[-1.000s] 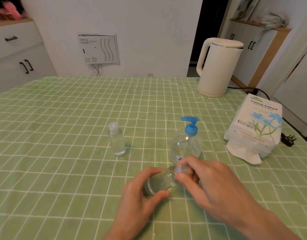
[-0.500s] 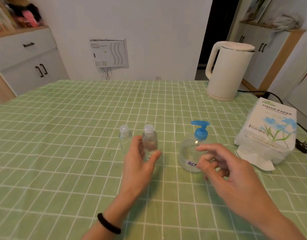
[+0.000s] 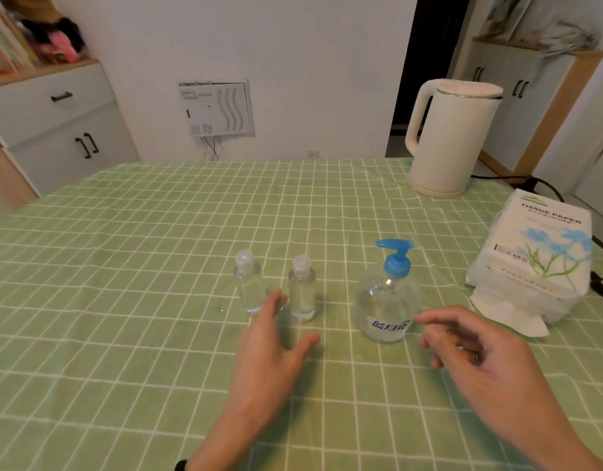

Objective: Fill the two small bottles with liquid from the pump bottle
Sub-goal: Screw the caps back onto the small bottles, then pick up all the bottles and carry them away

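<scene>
Head view: two small clear bottles stand upright side by side on the green checked surface [image 3: 123, 266], close together but apart. The left small bottle [image 3: 248, 287] and the right small bottle [image 3: 302, 292] both wear clear caps and hold clear liquid. To their right, a gap away, stands the pump bottle [image 3: 386, 307], round and clear, with a blue pump head and a blue-lettered label low on its near side.

The left hand [image 3: 269, 348] lies just near of the small bottles with its fingers [image 3: 274, 304] stretched out and relaxed, holding nothing. The fingertips reach up to the gap between the two bottles; whether they touch the left one cannot be told. The thumb points right, below the right small bottle. The right hand [image 3: 480, 362] hovers just near and right of the pump bottle, its fingers [image 3: 439, 319] loosely curled around nothing.

A cream electric kettle [image 3: 453, 137] stands at the far right, and a pack of tissue paper [image 3: 538, 253] lies at the right edge.
</scene>
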Tool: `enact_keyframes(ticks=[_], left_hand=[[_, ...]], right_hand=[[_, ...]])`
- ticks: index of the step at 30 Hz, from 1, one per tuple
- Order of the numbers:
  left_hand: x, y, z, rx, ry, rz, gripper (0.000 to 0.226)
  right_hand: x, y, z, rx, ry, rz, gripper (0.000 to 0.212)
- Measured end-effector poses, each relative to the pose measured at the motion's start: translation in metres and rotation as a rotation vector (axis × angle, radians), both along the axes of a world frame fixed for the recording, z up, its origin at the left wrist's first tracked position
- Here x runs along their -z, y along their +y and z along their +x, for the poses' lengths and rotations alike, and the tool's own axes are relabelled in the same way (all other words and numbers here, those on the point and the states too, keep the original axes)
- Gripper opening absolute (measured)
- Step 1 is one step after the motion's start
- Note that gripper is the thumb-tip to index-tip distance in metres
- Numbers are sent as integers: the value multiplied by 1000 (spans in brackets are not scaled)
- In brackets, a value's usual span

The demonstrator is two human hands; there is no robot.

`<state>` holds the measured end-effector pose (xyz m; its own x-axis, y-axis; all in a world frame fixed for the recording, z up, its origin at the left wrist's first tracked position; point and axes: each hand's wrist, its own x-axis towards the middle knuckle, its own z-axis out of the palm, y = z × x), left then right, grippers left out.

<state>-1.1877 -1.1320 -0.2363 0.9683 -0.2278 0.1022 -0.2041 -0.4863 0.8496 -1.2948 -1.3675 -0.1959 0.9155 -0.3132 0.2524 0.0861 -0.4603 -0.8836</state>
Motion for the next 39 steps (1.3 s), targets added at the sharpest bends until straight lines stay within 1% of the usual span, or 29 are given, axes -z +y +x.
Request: enact_keyframes(ticks=[1,3,5,6,8,10,11,13,14,15,17,21,25,29,33,37,39], left_hand=[[0,11,-7,-34,-50,43,80],[-2,35,-8,-104,-144,47,78],[-5,51,10,-172,-194,-17,89],[-6,56,24,-159,-179,-62,100],[-9,59,51,-11,-59,-159,120],[-6,54,69,160,64,-202,128],[-4,51,75,215,102,-195,128],[1,46,82,255,117,-163,123],[3,44,85,257,110,-156,119],[5,42,87,260,101,-150,115],[7,39,88,266,90,-138,106],[3,35,89,292,137,-152,93],[-3,22,90,380,174,-145,62],[-2,10,84,377,198,-182,48],[-1,12,74,347,169,-192,43],[1,25,57,309,175,-232,40],[4,34,45,309,189,-284,41]], right_hand=[[2,-3,-1,11,0,8,20],[5,-9,-4,28,9,8,21],[7,-13,-2,68,5,11,22],[8,-14,0,99,-1,4,24],[8,-17,6,150,-6,-33,34],[12,-21,13,145,31,-84,58],[15,-23,17,127,76,-109,75],[22,-26,23,81,198,-125,112],[25,-26,25,63,255,-127,127],[29,-26,28,48,298,-129,136],[36,-24,33,18,338,-122,142],[44,-15,46,-9,305,-85,137],[45,-3,60,24,231,-43,110],[47,7,67,107,176,-26,91],[44,12,64,144,177,-46,83],[44,19,50,135,176,-67,84],[46,24,40,127,169,-66,84]])
